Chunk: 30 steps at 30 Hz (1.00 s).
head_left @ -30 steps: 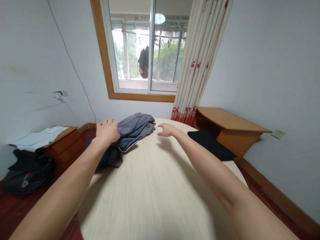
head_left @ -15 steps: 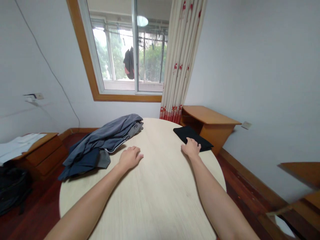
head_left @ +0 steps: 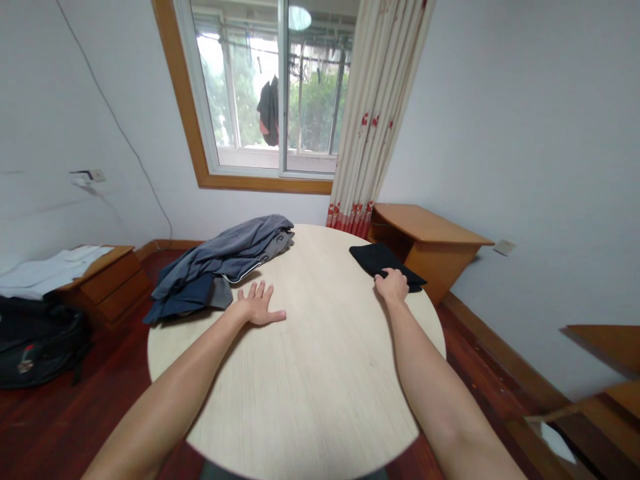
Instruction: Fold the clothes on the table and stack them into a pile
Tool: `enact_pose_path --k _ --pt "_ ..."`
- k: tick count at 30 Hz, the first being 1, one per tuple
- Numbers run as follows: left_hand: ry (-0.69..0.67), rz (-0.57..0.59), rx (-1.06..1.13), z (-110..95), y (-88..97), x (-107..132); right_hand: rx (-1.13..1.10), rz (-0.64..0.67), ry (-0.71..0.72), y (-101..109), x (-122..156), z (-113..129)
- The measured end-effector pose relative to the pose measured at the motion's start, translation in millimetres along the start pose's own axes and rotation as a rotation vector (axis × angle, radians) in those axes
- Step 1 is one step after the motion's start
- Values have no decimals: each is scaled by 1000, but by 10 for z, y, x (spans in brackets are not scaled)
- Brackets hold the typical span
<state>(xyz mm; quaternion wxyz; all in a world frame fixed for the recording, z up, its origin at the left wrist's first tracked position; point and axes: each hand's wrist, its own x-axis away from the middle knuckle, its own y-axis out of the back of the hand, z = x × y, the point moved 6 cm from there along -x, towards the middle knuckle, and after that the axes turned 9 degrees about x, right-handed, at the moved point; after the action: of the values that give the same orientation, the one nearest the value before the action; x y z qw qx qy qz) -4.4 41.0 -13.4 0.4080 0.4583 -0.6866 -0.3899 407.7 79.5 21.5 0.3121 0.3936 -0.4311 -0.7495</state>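
Observation:
My left hand (head_left: 259,305) lies flat on the round pale wooden table (head_left: 310,373), fingers spread, just in front of a heap of grey and dark blue clothes (head_left: 220,263). It holds nothing. My right hand (head_left: 393,285) rests on the near edge of a folded black cloth (head_left: 377,257) at the table's right rim. Its fingers curl over the cloth's edge.
A wooden desk (head_left: 427,240) stands behind the black cloth, by a red-flowered curtain (head_left: 373,113). A low cabinet (head_left: 103,280) with a white cloth on it and a black bag (head_left: 37,337) are at the left. Another wooden edge (head_left: 607,337) juts in at right.
My left hand left the clothes heap and came down flat on the table. My right hand swung right onto the black cloth and closed on its edge. The view drew back.

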Motion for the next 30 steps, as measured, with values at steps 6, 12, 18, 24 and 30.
enact_pose_path --k 6,12,18,24,30 --pt "-465 -116 127 -204 73 -31 -141 137 349 23 324 650" --pt "-584 -411 247 -300 203 -34 -595 706 890 22 961 1315" --pt "-424 -473 211 -127 228 -80 -709 389 600 -93 673 1108" --pt "-397 -463 100 -107 177 -121 -633 470 591 -313 640 1012" --pt "-424 -461 100 -93 165 -137 -635 752 582 -388 787 1112"
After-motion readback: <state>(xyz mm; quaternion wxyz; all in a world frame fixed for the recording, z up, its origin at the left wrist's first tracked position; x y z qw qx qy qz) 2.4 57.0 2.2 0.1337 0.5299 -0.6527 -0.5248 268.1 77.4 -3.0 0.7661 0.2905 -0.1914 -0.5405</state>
